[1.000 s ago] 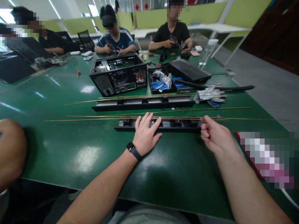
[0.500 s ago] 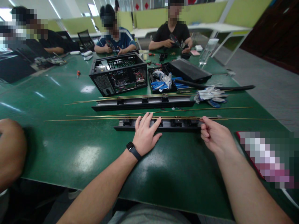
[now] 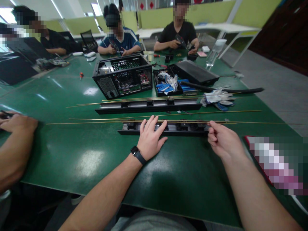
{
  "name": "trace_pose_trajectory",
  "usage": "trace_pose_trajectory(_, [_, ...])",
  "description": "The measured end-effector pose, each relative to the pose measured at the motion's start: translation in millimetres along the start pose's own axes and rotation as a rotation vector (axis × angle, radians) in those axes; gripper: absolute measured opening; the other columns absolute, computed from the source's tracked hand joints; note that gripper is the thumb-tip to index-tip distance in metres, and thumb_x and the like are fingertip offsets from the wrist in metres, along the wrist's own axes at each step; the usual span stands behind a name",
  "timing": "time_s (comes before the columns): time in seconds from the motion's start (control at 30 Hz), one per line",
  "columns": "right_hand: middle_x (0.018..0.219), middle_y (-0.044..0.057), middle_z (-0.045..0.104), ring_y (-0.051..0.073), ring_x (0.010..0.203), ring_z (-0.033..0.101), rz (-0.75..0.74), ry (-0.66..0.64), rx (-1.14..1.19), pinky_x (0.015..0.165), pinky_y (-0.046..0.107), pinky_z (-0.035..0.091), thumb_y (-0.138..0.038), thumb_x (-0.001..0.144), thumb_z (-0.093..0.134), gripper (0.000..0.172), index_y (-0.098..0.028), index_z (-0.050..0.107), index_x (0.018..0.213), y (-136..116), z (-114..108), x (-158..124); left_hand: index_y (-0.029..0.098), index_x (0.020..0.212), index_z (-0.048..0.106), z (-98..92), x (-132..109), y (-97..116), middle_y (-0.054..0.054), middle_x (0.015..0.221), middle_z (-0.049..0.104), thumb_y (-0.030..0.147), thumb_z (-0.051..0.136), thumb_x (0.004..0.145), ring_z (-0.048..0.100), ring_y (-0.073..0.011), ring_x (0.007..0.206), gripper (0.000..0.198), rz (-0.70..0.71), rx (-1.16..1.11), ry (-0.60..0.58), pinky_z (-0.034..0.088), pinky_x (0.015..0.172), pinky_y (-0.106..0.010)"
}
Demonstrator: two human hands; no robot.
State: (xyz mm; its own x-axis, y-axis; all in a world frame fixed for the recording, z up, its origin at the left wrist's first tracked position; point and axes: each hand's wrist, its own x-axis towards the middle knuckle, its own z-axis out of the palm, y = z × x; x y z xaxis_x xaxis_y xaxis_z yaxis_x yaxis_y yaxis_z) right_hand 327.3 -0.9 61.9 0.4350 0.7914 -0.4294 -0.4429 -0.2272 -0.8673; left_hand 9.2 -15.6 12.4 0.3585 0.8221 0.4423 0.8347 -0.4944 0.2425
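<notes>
My left hand (image 3: 151, 141), wearing a dark watch on its wrist, rests with fingers spread across a black channel-shaped rail (image 3: 130, 132) and the thin brass-coloured rods (image 3: 101, 122) along it. Small black blocks (image 3: 182, 125) sit inside the rail. At the rail's right end, my right hand (image 3: 223, 139) is closed in a pinch on one of these rods; the exact grip is partly hidden by the fingers. A second black rail (image 3: 146, 109) with more rods lies parallel behind.
Farther back stand an open black computer case (image 3: 122, 78), a box with gloves (image 3: 167, 85), a black panel (image 3: 194, 72) and a clear bottle (image 3: 215, 53). White-and-blue gloves (image 3: 218, 98) lie right. A neighbour's arm (image 3: 18, 141) reaches in at left; co-workers sit opposite.
The neighbour's arm at the left has come farther into view, now showing its hand. Both of my hands stay in place on the rail and rods.
</notes>
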Motion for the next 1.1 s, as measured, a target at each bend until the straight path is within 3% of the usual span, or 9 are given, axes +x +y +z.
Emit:
trace_pose_trajectory(0.53, [0.067,-0.008,0.061,0.007,0.042,0.047,-0.038,-0.016,0.000,0.033,0.013,0.029,-0.021,0.110,0.098,0.026,-0.023,0.075,0.099,5,-9,12,0.033,0.187,0.074,0.1,1,0,-0.021,0.200,0.063,0.028,0.096,0.114,0.056,-0.0491,0.191,0.077,-0.008,-0.014,-0.005,0.040,0.159,-0.078])
trace_pose_trajectory(0.77, [0.068,-0.009,0.061,0.008,0.042,0.048,-0.039,-0.032,-0.013,0.033,0.014,0.030,-0.029,0.105,0.107,0.035,-0.026,0.072,0.102,7,-12,15,0.032,0.187,0.074,-0.2,0,-1,-0.023,0.200,0.064,0.028,0.096,0.114,0.057,-0.0490,0.191,0.076,0.007,-0.011,0.003,0.043,0.158,-0.077])
trace_pose_trajectory(0.97, [0.069,-0.008,0.062,0.006,0.042,0.047,0.001,0.018,0.008,0.034,0.016,0.028,-0.022,0.111,0.096,0.026,-0.023,0.073,0.100,1,-8,10,0.032,0.187,0.074,-1.2,0,-1,-0.022,0.200,0.064,0.029,0.094,0.115,0.056,-0.0487,0.191,0.074,0.000,-0.015,-0.005,0.041,0.158,-0.078])
trace_pose_trajectory(1.1, [0.069,-0.007,0.063,0.007,0.041,0.046,-0.003,0.099,0.060,0.034,0.018,0.027,-0.023,0.124,0.081,0.029,-0.025,0.069,0.097,-6,-10,11,0.033,0.187,0.074,-1.3,0,0,-0.022,0.200,0.064,0.029,0.094,0.115,0.057,-0.0484,0.191,0.075,-0.001,-0.012,0.000,0.041,0.159,-0.078])
